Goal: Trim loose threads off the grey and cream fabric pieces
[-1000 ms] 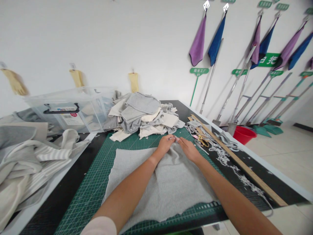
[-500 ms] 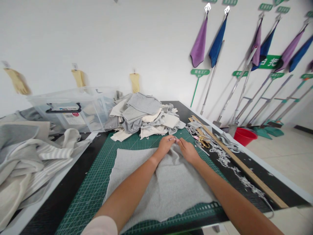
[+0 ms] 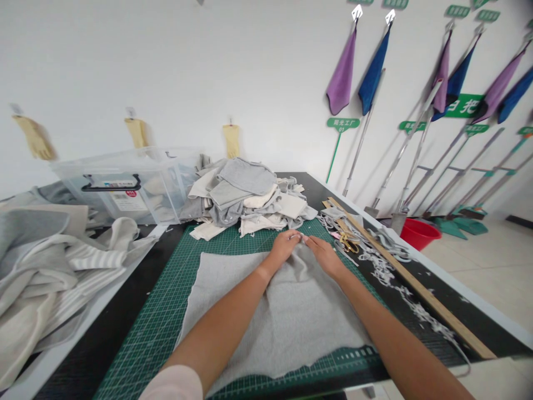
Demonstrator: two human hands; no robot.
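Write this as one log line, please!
left hand: pinching gray fabric piece | right hand: pinching same piece | under fabric: green cutting mat

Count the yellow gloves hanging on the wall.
3: left glove at the far left; middle glove above the clear box; right glove above the cloth pile. None seems hidden.

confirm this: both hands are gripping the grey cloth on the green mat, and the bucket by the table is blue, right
The bucket is red, not blue, as the head view shows. The left hand and right hand are indeed gripping the grey cloth on the green mat.
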